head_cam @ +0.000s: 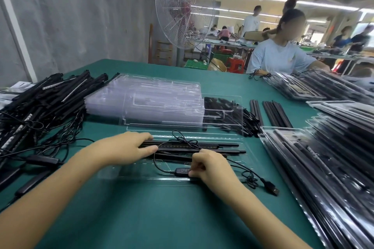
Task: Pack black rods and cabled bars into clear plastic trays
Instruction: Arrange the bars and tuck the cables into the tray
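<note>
Front and centre on the green table (162, 218) sits one clear plastic tray (139, 174), thin, glossy and moulded with long grooves. Looks like three long black bars (226, 145) lie in it side by side, though they blur together a bit. The two hands are apart. The left hand (125, 147) lies flat with straight fingers on the left end of the bars. The right hand (210, 166) pinches the little black switch box (182, 172) on the thin black cable (154, 159), right over the tray's near edge. The cable loops loosely over the bars and ends in one USB plug (272, 187) lying on the table just past the tray.

Behind that is one stack of empty trays (145, 97), too many to count, with a single loose tray (182, 113) tilted against it. Two small bunches of plain rods (277, 113) lie to the right of it, maybe three and five, hard to say. A heap of small black bits (222, 105) is half hidden under the loose tray. On the left there's a messy pile of cabled bars (40, 103), cut off by the frame edge. Filled trays (323, 168) are stacked along the right, also cut off. A person in a pale shirt (279, 56) sits across the table, next to a big wire-cage fan (182, 6).
</note>
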Tool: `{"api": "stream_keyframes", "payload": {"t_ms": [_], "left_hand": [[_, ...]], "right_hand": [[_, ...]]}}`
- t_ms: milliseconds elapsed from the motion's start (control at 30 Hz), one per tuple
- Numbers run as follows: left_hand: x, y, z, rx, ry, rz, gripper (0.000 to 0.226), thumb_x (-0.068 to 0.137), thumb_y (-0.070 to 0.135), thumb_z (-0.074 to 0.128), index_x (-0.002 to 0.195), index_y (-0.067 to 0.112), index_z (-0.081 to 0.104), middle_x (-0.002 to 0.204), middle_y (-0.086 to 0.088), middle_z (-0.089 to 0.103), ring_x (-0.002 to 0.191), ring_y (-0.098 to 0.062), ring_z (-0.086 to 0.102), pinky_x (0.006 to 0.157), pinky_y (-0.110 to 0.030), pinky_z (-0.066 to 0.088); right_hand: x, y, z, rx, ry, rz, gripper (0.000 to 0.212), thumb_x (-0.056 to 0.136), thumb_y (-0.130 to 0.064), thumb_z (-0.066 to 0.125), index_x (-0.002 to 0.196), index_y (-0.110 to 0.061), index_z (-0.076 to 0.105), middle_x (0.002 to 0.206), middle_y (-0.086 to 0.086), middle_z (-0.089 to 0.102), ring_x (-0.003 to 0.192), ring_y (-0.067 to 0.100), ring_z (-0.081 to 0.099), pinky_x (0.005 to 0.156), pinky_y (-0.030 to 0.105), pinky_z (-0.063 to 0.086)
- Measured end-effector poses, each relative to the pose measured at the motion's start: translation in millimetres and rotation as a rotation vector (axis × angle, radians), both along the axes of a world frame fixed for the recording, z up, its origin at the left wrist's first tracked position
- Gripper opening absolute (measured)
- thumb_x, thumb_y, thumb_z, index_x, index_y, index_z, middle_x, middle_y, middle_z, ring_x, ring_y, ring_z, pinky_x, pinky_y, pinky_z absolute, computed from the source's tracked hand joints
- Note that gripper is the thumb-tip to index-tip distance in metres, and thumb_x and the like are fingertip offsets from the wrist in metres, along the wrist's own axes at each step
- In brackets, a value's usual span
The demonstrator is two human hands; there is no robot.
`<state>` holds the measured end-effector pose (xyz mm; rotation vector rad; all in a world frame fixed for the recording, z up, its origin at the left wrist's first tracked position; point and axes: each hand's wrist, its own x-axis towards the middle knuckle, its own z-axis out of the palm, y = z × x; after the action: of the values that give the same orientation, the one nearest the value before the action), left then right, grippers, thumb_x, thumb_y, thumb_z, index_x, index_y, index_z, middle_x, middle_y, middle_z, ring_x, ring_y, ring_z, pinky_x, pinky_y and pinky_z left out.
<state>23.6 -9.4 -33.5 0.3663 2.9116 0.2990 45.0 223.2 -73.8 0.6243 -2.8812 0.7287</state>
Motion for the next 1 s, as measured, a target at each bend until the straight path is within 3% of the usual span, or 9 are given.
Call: {"api": "stream_keyframes", "payload": {"t_ms": [67,133,267,367,533,633,733,833,1000], "left_hand": [[-4,12,11,0.027,0.080,-0.047,0.040,0.096,0.050,0.041,0.127,0.028,0.052,0.133,0.007,0.054,0.118,-0.011,0.051,0.101,-0.034,0.041],[-10,33,19,0.117,0.144,-0.132,0.028,0.096,0.041,0.046,0.114,0.026,0.061,0.120,0.008,0.063,0.107,-0.009,0.057,0.095,-0.032,0.045],[-30,91,19,0.193,0.220,-0.355,0.020,0.095,0.020,0.054,0.107,0.017,0.070,0.108,0.004,0.070,0.099,-0.011,0.062,0.089,-0.029,0.047],[-45,128,5,0.092,0.241,-0.517,0.020,0.088,0.020,0.063,0.106,0.018,0.071,0.105,0.003,0.070,0.100,-0.014,0.058,0.087,-0.032,0.046],[-59,162,-9,-0.059,0.307,-0.629,0.016,0.082,0.025,0.069,0.094,0.015,0.070,0.091,-0.002,0.069,0.090,-0.020,0.054,0.068,-0.030,0.040],[-61,167,2,-0.025,0.295,-0.633,0.010,0.087,0.018,0.063,0.094,0.011,0.066,0.093,-0.003,0.065,0.086,-0.019,0.057,0.069,-0.032,0.044],[-54,154,28,0.271,0.328,-0.565,0.003,0.093,0.011,0.056,0.091,0.011,0.057,0.086,0.002,0.055,0.072,-0.009,0.051,0.069,-0.024,0.041],[-46,124,58,0.679,0.398,-0.410,0.016,0.095,0.005,0.050,0.083,0.016,0.047,0.075,0.001,0.057,0.063,-0.010,0.058,0.058,-0.026,0.051],[-30,32,83,1.304,0.587,-0.224,0.014,0.094,0.004,0.049,0.089,0.017,0.047,0.076,-0.003,0.063,0.062,-0.013,0.065,0.063,-0.022,0.055]], "right_hand": [[1,-1,1,-0.001,-0.014,-0.001,0.011,0.079,-0.015,0.073,0.079,-0.007,0.066,0.071,-0.013,0.042,0.078,0.012,0.044,0.066,0.023,0.029],[1,3,6,-0.011,-0.072,-0.002,0.003,0.079,-0.008,0.070,0.082,-0.006,0.069,0.078,-0.008,0.051,0.079,0.014,0.051,0.067,0.021,0.033],[7,10,20,0.156,-0.089,0.032,0.047,0.078,0.007,0.045,0.105,-0.020,0.072,0.112,-0.004,0.065,0.104,0.018,0.057,0.083,0.021,0.042],[21,4,14,0.301,-0.068,0.029,0.050,0.082,0.001,0.044,0.124,-0.019,0.060,0.132,-0.002,0.052,0.117,0.026,0.050,0.095,0.032,0.043],[36,-11,17,0.440,-0.058,-0.019,0.035,0.088,-0.004,0.045,0.122,-0.003,0.054,0.128,0.012,0.047,0.109,0.033,0.049,0.075,0.035,0.037],[38,-11,18,0.456,-0.033,-0.018,0.035,0.089,-0.004,0.044,0.122,-0.001,0.053,0.127,0.013,0.046,0.107,0.033,0.049,0.077,0.037,0.038],[36,-7,13,0.421,-0.042,-0.019,0.039,0.086,0.000,0.044,0.124,-0.003,0.053,0.129,0.010,0.045,0.107,0.033,0.050,0.081,0.037,0.042],[29,2,10,0.266,-0.036,0.010,0.046,0.085,0.001,0.041,0.126,-0.012,0.057,0.131,0.000,0.048,0.114,0.028,0.050,0.091,0.034,0.046],[19,18,10,0.087,-0.085,0.058,0.049,0.087,0.001,0.039,0.124,-0.021,0.062,0.131,-0.012,0.053,0.120,0.011,0.048,0.100,0.015,0.034]]}}
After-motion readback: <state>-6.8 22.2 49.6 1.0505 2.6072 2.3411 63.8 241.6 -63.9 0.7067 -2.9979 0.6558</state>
